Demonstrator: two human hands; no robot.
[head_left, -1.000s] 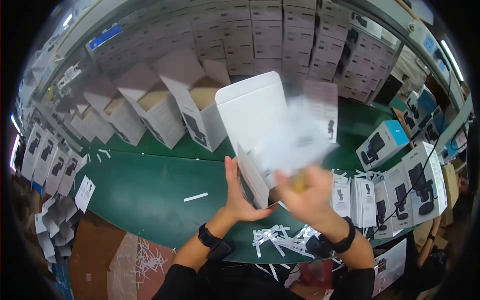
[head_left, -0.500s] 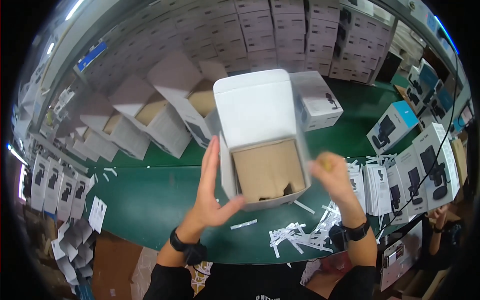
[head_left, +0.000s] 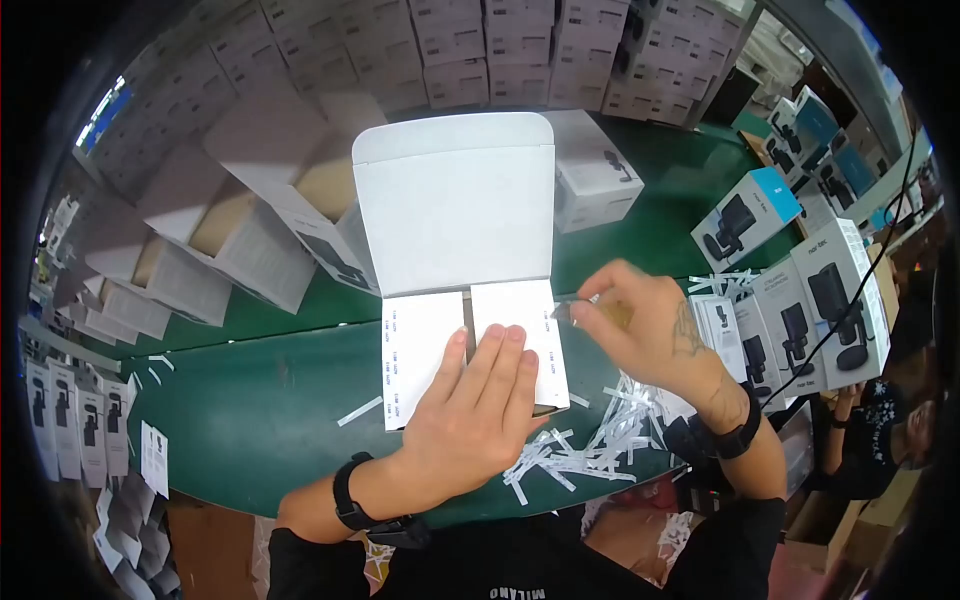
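Observation:
A white carton (head_left: pixel 454 220) stands before me with its lid raised at the back. Its two side flaps (head_left: pixel 425 345) are folded inward, leaving a narrow gap between them. Printed strips run along their outer edges. My left hand (head_left: pixel 475 410) lies flat over the flaps, fingers stretched out and pointing away from me. At the carton's right edge, my right hand (head_left: pixel 645 320) pinches a small yellowish translucent object (head_left: pixel 612 312), mostly hidden by the fingers. That object's kind cannot be made out. A pale tip sticks out toward the right flap's strip.
Several open cartons (head_left: pixel 255 250) stand in a row at left, and a closed carton (head_left: pixel 595 175) sits behind. Loose white strips (head_left: pixel 590 455) pile up on the green table (head_left: pixel 270 400). Printed boxes (head_left: pixel 825 300) and a black cable (head_left: pixel 872 275) are at right, with another person (head_left: pixel 865 440) beyond.
The carton's side flaps have come down over the brown cardboard inside. My left hand has moved from its left side onto the flaps. My right hand now pinches at the right edge.

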